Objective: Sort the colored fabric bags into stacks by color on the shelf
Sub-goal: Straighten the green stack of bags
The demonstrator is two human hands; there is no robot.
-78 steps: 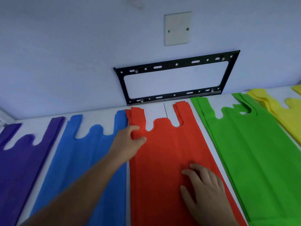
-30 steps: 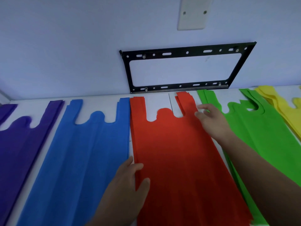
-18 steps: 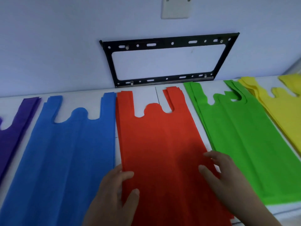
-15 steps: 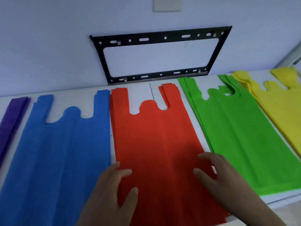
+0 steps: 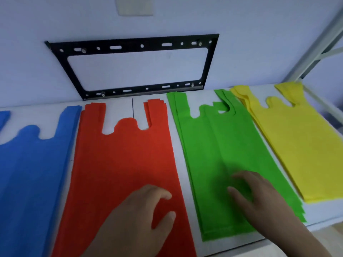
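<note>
Flat stacks of fabric bags lie side by side on the white shelf [image 5: 181, 164]: blue [image 5: 31, 164], red [image 5: 122, 158], green [image 5: 219, 145] and yellow [image 5: 291, 141]. My left hand [image 5: 141, 217] rests on the lower part of the red stack, fingers loosely bent, holding nothing. My right hand [image 5: 259, 197] lies flat on the lower half of the green stack, fingers stretched out; it is blurred. The green bags are slightly fanned at their lower edge.
A black metal wall bracket [image 5: 137, 65] hangs on the wall behind the stacks, with a pale cover plate [image 5: 134, 6] above it. A grey shelf upright [image 5: 319, 45] rises at the right end. The shelf's front edge runs below the green and yellow stacks.
The view has swung right, dropping the purple stack from sight. My right hand moved from the red stack's right edge onto the green stack. My left hand slid right across the red stack.
</note>
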